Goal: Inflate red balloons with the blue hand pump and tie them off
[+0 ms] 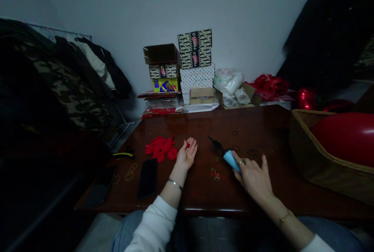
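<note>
My left hand [187, 154] is turned palm up above the table, thumb and fingers around a small red balloon [188, 145], mostly hidden. Just left of it lies a loose pile of flat red balloons [160, 147]. My right hand [253, 176] is closed on the light-blue body of a hand balloon pump [231, 161]. Its black tapered nozzle points up and left, towards my left hand but apart from it. Between my hands, small coloured clips or rings [216, 174] are scattered on the brown table [201, 127].
A wicker basket [304, 150] with a large inflated red balloon [347, 137] stands at right. Phones [147, 178], yellow rubber bands [130, 172] and a black-yellow tool [124, 154] lie at left. Dark bands [253, 152] lie beyond my right hand. Stacked boxes [196, 57] stand at the back.
</note>
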Demonstrator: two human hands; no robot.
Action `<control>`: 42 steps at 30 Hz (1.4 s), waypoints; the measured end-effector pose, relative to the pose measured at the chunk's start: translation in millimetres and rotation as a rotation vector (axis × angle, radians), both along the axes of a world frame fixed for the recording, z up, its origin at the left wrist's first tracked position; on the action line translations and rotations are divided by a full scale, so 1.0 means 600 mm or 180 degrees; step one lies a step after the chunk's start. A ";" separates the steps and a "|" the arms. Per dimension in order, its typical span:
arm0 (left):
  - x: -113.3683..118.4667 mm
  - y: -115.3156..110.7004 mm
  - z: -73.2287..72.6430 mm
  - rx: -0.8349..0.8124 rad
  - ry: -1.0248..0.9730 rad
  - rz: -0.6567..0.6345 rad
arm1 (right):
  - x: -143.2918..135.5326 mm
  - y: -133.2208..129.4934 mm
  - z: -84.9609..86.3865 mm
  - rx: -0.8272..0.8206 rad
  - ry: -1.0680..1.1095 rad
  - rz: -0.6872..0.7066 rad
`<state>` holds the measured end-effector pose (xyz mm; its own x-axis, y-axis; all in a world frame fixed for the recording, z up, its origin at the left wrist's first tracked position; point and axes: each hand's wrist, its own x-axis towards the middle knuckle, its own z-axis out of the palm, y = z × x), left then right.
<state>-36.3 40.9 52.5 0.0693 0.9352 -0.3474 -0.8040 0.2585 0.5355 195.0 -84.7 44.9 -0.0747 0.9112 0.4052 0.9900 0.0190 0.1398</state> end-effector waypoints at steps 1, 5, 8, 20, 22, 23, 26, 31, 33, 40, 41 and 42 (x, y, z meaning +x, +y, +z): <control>0.001 0.004 -0.001 -0.0003 0.0020 0.0032 | -0.008 -0.006 0.007 0.0039 0.0053 0.0131; 0.007 0.015 -0.004 -0.0001 0.0115 0.0064 | -0.033 -0.024 0.024 0.0144 0.0238 0.0563; 0.013 0.018 -0.003 0.0021 0.0151 0.0055 | -0.043 -0.031 0.029 0.0201 0.0316 0.0700; 0.029 0.008 -0.001 0.0092 0.0355 -0.0039 | -0.052 -0.031 0.033 0.0150 0.0437 0.0739; 0.029 0.007 -0.002 0.0091 0.0393 -0.0039 | -0.052 -0.031 0.032 0.0140 0.0453 0.0735; 0.029 0.006 -0.002 0.0096 0.0418 -0.0051 | -0.053 -0.030 0.032 0.0124 0.0455 0.0734; 0.030 0.003 -0.002 0.0117 0.0515 -0.0130 | -0.054 -0.028 0.032 0.0070 0.0453 0.0722; 0.033 -0.008 0.000 0.0090 0.0687 -0.0338 | -0.056 -0.027 0.032 0.0017 0.0467 0.0693; 0.035 -0.011 -0.002 0.0087 0.0727 -0.0390 | -0.056 -0.026 0.032 0.0011 0.0471 0.0688; 0.051 -0.026 -0.016 0.0189 0.0598 -0.0540 | -0.061 -0.024 0.033 0.0052 0.0433 0.0659; 0.053 -0.029 -0.017 0.0184 0.0570 -0.0546 | -0.061 -0.024 0.033 0.0054 0.0423 0.0642; 0.055 -0.031 -0.019 0.0177 0.0554 -0.0547 | -0.061 -0.024 0.032 0.0062 0.0415 0.0620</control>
